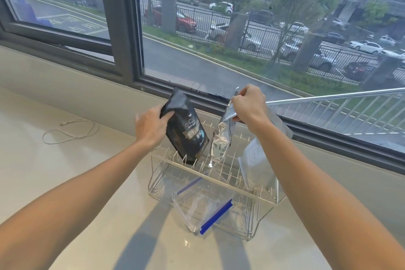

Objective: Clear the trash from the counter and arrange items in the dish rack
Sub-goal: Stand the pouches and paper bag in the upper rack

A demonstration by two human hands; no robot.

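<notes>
Pale stone surface (pixel 92 182) under a wide window, street and parked cars beyond; a loose cord (pixel 70 131) lies off to the left. Wire dish rack (pixel 214 178) sits mid-surface. I have the left hand (pixel 151 126) with its fingers closed on the upper edge of a black pouch (pixel 186 129), its bottom edge down among the rack's tines, leaning left. Right hand (pixel 247 105) pinches the top of a crinkled silver foil bag (pixel 221 138) — hanging free, its lower corner at or just above the wires, contact unclear. A grey-white pouch (pixel 258 166) stands at the rack's right end, partly hidden by the forearm. A clear zip bag (pixel 203 206) with a blue seal lies at the rack's near side. My read: both bags are being slotted upright. To do it well, I'd lower each straight between neighbouring tines, keep the foil bag apart from the black one, and let go only once each leans steady — limp foil may slump.
</notes>
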